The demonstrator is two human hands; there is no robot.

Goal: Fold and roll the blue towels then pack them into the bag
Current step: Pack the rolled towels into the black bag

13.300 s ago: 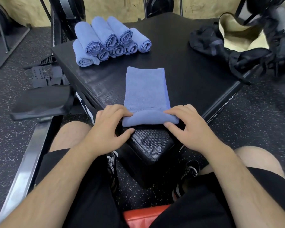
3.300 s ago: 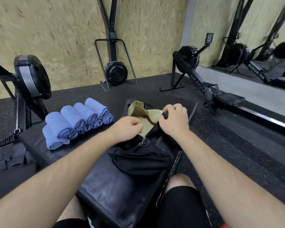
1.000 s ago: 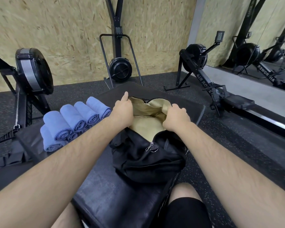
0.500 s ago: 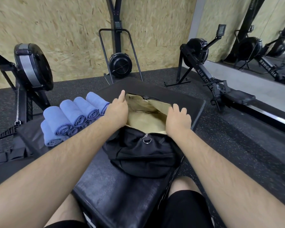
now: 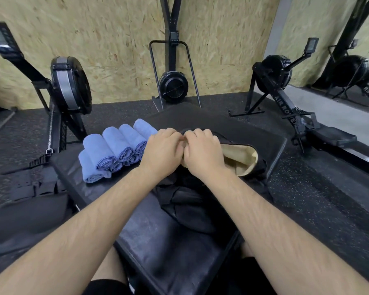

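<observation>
Several rolled blue towels [image 5: 113, 149] lie stacked in two layers on the left part of the black padded box [image 5: 162, 248]. A black bag [image 5: 190, 205] with a tan lining [image 5: 241, 158] lies beside them on the box. My left hand [image 5: 162, 154] and my right hand [image 5: 200, 151] are side by side at the bag's left rim, fingers curled and gripping the black fabric there. The tan opening shows only to the right of my right hand. No towel is in either hand.
A rowing machine [image 5: 68, 92] stands left of the box, another [image 5: 285, 99] runs along the right, and a ski-type machine [image 5: 173, 86] stands against the chipboard wall behind. Rubber floor surrounds the box. My knees are under its near edge.
My hands held the bag's opening spread wide, one on each side. They have now come together at its left rim, and the opening looks narrower.
</observation>
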